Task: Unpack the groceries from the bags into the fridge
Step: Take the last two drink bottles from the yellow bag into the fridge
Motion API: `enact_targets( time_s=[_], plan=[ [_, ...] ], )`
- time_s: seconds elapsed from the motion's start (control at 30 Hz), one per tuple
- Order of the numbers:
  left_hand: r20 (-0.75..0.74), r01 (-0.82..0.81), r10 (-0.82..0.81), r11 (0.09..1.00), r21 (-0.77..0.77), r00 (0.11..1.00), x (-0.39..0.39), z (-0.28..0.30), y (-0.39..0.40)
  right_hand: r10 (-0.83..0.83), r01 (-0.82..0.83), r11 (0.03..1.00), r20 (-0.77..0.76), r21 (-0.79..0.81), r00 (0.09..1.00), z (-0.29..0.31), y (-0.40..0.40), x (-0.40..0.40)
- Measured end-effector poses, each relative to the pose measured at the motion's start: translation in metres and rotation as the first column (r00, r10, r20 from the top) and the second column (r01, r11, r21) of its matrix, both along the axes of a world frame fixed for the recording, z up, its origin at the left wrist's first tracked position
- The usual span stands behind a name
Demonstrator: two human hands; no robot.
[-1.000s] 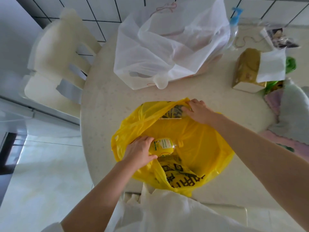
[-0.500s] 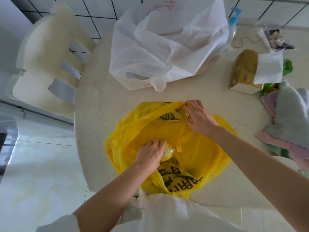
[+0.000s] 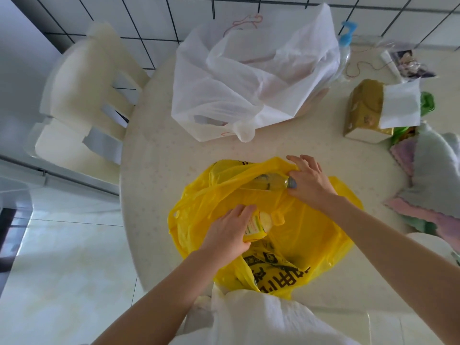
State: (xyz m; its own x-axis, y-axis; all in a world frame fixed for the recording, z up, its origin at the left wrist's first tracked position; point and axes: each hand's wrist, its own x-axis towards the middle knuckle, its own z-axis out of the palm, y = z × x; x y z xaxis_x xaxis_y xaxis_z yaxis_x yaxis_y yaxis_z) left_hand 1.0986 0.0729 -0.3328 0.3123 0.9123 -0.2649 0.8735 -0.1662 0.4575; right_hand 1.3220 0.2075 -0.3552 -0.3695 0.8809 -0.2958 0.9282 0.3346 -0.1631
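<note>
A yellow plastic bag point(image 3: 306, 235) with black print lies open on the round table point(image 3: 161, 175) near its front edge. My left hand point(image 3: 229, 232) is inside the bag, curled around a yellow-labelled bottle point(image 3: 257, 226). Farther back, my right hand point(image 3: 308, 183) grips the cap end of a second clear bottle point(image 3: 268, 183) lying on its side at the bag's far rim. A large white bag point(image 3: 249, 83) sits behind, its contents hidden.
A cream plastic chair point(image 3: 82, 100) stands left of the table. A gold tissue box point(image 3: 368, 110) and folded cloths point(image 3: 433, 175) lie at the right. A clear bottle with a blue cap point(image 3: 347, 38) stands by the tiled wall. White cloth point(image 3: 261, 317) covers the near edge.
My right hand shifted from the bag's far rim onto the cap end of the second bottle, now uncovered. My left hand keeps hold of the yellow-labelled bottle, which has tipped more upright.
</note>
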Motion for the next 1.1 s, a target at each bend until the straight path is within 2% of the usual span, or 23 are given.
enact_targets(
  time_s=[0.07, 0.17, 0.33, 0.4, 0.5, 0.67, 0.8, 0.87, 1.1],
  plan=[
    [0.084, -0.067, 0.064, 0.997, 0.028, 0.994, -0.004, 0.006, -0.001, 0.027, -0.025, 0.999, -0.060, 0.033, 0.998, 0.013, -0.013, 0.002],
    [0.218, -0.181, 0.171, 0.983, 0.027, 0.961, -0.012, 0.012, -0.003, 0.077, -0.049, 0.984, -0.158, 0.173, 0.984, 0.039, -0.032, 0.000],
    [0.371, -0.386, 0.358, 0.923, 0.001, 0.857, -0.027, 0.013, -0.011, 0.199, -0.088, 0.925, -0.277, 0.369, 0.940, 0.079, -0.053, -0.010],
    [0.423, -0.439, 0.398, 0.898, 0.000, 0.814, -0.033, 0.012, -0.015, 0.253, -0.123, 0.913, -0.301, 0.389, 0.919, 0.088, -0.060, -0.014],
    [0.453, -0.500, 0.443, 0.866, 0.007, 0.774, -0.042, 0.009, -0.019, 0.226, -0.100, 0.944, -0.396, 0.314, 0.890, 0.095, -0.067, -0.023],
    [0.451, -0.541, 0.486, 0.841, -0.009, 0.748, -0.054, 0.005, -0.020, -0.043, 0.064, 0.998, -0.558, 0.018, 0.829, 0.098, -0.060, -0.044],
    [0.456, -0.539, 0.496, 0.841, -0.040, 0.739, -0.057, 0.005, -0.017, -0.117, 0.101, 0.993, -0.666, -0.063, 0.737, 0.086, -0.046, -0.067],
    [0.456, -0.542, 0.498, 0.840, -0.041, 0.737, -0.059, 0.004, -0.015, -0.149, 0.096, 0.989, -0.677, -0.116, 0.721, 0.080, -0.038, -0.076],
    [0.457, -0.551, 0.512, 0.832, -0.056, 0.727, -0.061, 0.005, -0.003, -0.145, 0.033, 0.976, -0.520, -0.217, 0.842, 0.063, -0.023, -0.101]
  ],
)
